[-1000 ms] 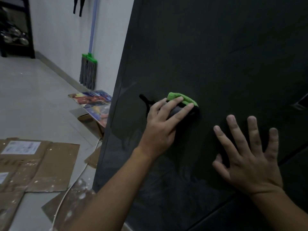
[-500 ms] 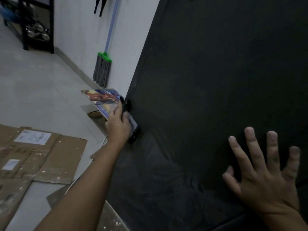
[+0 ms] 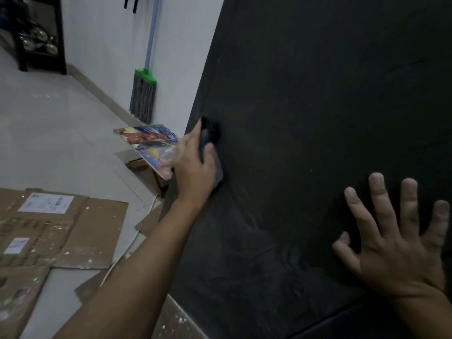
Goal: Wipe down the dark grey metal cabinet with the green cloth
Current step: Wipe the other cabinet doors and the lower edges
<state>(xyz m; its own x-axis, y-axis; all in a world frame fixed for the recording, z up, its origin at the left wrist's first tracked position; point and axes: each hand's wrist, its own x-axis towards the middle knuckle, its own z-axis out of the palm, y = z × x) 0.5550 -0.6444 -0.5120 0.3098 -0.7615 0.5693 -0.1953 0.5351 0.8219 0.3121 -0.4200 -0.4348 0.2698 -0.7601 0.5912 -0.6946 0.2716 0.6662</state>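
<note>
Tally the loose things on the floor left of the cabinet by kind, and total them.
Mop, leaning on the wall: 1
Colourful printed board: 1
Flattened cardboard with white labels: at least 2 overlapping pieces; the exact count is unclear
Total: at least 4

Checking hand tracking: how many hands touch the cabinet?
2. Left hand presses a cloth against the cabinet near its left edge; right hand lies flat, fingers spread, at lower right.
</note>
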